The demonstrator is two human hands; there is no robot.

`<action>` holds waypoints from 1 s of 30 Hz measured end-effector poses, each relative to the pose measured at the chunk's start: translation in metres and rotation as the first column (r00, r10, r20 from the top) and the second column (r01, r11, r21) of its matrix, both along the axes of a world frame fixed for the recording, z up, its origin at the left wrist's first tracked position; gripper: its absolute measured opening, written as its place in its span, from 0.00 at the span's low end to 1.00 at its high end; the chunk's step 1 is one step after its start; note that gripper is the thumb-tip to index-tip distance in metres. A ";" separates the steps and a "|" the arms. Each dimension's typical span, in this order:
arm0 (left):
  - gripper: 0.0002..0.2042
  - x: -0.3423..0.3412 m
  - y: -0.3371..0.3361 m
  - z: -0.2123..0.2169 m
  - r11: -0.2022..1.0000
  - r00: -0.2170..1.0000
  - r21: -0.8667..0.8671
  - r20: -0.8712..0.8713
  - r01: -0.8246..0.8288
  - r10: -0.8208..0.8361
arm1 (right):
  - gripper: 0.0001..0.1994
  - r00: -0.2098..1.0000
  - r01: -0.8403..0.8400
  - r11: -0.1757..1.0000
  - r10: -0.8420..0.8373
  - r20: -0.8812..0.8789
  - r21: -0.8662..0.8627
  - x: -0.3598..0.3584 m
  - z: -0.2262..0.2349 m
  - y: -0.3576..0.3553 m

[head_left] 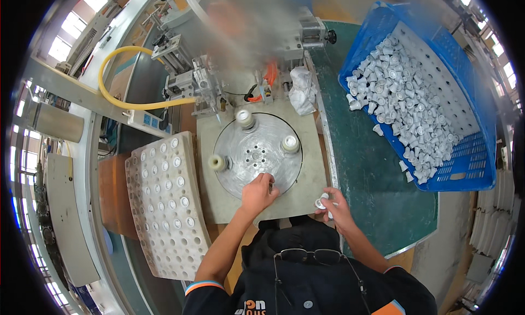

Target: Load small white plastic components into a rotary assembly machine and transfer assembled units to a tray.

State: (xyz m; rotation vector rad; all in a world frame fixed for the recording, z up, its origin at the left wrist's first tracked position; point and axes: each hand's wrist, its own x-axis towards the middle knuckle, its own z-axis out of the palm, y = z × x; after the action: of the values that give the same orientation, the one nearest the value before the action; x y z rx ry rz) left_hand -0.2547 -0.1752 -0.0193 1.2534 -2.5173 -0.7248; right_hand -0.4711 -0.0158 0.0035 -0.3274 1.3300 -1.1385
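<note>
My left hand (259,193) is closed at the near edge of a round metal turntable (235,145); whatever its fingers grip there is hidden. Between the fingers of my right hand (340,210), at the right corner of the machine plate, are small white plastic cups (321,202), seemingly more than one. Around the turntable stand three round holders: one at the back (244,118) and one at the right (290,144), each with a white piece on top, and a cream one (217,162) at the left with an open centre.
On the left leans a pale tray with holes (180,244), its upper rows filled with white pieces. A blue crate (470,175) on the green table (383,216) holds a heap of white cups (404,96). Behind the turntable are machine heads, a yellow hose (104,80) and a white rag (302,91).
</note>
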 end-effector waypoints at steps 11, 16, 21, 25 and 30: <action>0.22 -0.017 -0.018 -0.015 0.984 0.995 0.167 0.070 0.056 -0.068 | 0.14 0.965 -0.178 0.983 0.167 -0.203 -0.039 -0.015 -0.006 -0.066; 0.23 0.000 -0.010 0.002 0.983 0.989 0.172 -0.124 -0.057 0.079 | 0.16 0.937 -0.349 0.936 0.350 0.020 -0.038 0.004 -0.017 -0.113; 0.23 0.089 0.044 0.025 0.853 0.862 0.287 -0.141 -0.436 0.487 | 0.16 0.902 -0.430 0.902 0.428 0.061 0.032 0.030 -0.060 -0.129; 0.21 0.177 0.087 0.028 0.632 0.580 0.334 -0.251 -0.700 0.775 | 0.15 0.448 -0.566 0.821 0.382 -0.808 0.074 0.021 -0.072 -0.129; 0.22 0.321 0.121 0.045 0.216 0.198 0.078 -0.186 -0.973 0.962 | 0.22 0.275 -0.481 0.865 0.303 -0.912 0.143 0.046 -0.049 -0.126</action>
State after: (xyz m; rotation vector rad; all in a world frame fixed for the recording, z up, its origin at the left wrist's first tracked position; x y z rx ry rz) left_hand 0.0668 -0.0545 0.0253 2.1895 -1.0221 -0.3508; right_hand -0.4250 -0.1415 -0.0454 -1.5477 1.9484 -0.5541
